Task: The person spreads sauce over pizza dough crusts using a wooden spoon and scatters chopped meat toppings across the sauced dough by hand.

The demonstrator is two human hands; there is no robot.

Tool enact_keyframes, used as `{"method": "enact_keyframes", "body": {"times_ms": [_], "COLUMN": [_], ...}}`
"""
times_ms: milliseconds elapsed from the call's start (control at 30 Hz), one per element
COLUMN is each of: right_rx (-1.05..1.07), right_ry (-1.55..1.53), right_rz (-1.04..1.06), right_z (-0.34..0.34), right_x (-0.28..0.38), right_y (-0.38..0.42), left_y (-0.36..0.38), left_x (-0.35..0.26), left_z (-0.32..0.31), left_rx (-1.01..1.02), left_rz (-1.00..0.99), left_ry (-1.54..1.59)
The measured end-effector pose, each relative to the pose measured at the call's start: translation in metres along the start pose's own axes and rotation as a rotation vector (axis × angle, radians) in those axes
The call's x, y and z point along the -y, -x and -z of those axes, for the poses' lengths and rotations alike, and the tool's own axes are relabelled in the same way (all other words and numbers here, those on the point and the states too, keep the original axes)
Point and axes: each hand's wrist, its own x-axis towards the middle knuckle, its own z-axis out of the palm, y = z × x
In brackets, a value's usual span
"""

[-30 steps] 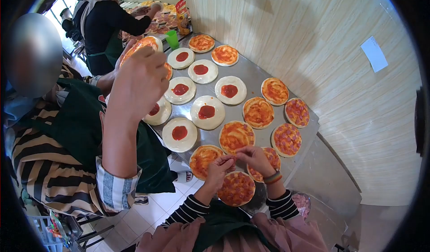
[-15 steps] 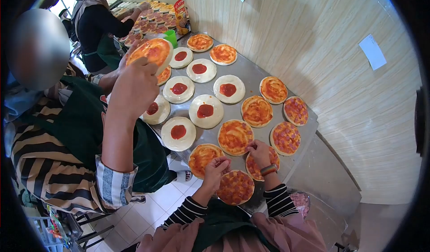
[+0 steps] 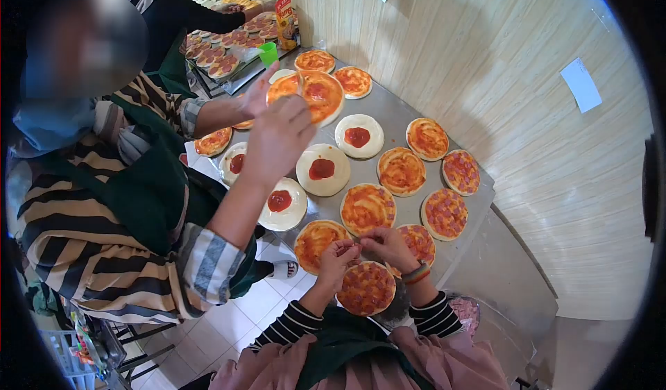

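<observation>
My left hand [image 3: 338,261] is closed, palm turned inward, with what look like small pink diced meat bits at its fingertips. My right hand [image 3: 390,248] is pinched and its fingertips meet those of the left; anything in its pinch is too small to make out. Just below both hands lies a pizza base topped with pink diced meat [image 3: 366,289]. Partly covered by my right hand is another meat-topped pizza base [image 3: 419,243]. Sauce-spread pizza bases [image 3: 368,209] lie beyond, one of them [image 3: 316,244] left of my left hand.
A co-worker in a striped sleeve [image 3: 104,251] holds a sauced base [image 3: 316,95] and a spoon over the metal table [image 3: 444,251]. Dough rounds with sauce blobs [image 3: 322,170] lie nearby. A bag of pink bits [image 3: 466,312] sits at lower right. A green cup [image 3: 268,53] stands far back.
My right hand has moved left to meet my left hand, uncovering more of the pizza behind it. The co-worker has shifted the held base and spoon hand to the right, over the table.
</observation>
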Motion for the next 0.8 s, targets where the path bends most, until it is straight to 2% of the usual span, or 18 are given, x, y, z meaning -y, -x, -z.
{"method": "enact_keyframes", "body": {"times_ms": [67,200,267,300,367,433,500,567,667,700,767,800], "right_rx": [0.189,0.159,-0.074,-0.075,-0.179,-0.189,-0.195,-0.223,-0.259,-0.258,-0.179,-0.178], "right_ry": [-0.086,-0.182,-0.029,-0.029,0.207,0.3,0.392,0.67,0.765,0.765,0.417,0.418], "right_rz": [-0.027,-0.092,-0.098,-0.099,-0.072,0.006,0.084,0.21,0.241,0.245,0.184,0.182], "right_z": [-0.002,-0.002,0.002,0.002,0.0,-0.003,-0.007,-0.011,-0.01,-0.009,-0.007,-0.005], "right_x": [-0.018,-0.01,-0.012,-0.02,-0.04,-0.041,-0.045,-0.05,-0.04,-0.031,-0.007,0.007], "right_y": [0.002,0.0,-0.006,-0.009,-0.019,-0.023,-0.026,-0.028,-0.024,-0.023,-0.014,-0.008], "left_y": [0.001,0.001,0.0,0.001,0.002,0.004,0.006,0.009,0.011,0.011,0.012,0.013], "left_x": [0.0,0.002,0.004,0.003,0.001,-0.002,-0.004,-0.006,-0.008,-0.008,-0.007,-0.007], "left_z": [-0.001,0.0,0.003,0.004,0.006,0.009,0.009,0.008,0.003,0.003,0.002,0.002], "left_rx": [0.008,0.027,0.015,0.02,0.028,0.127,0.158,0.19,0.206,0.201,0.195,0.198], "left_rz": [0.0,0.004,-0.001,0.016,0.031,0.081,0.091,0.103,0.104,0.094,0.084,0.065], "left_ry": [-0.024,-0.041,-0.037,0.039,0.114,0.267,0.291,0.315,0.3,0.264,0.233,0.215]}}
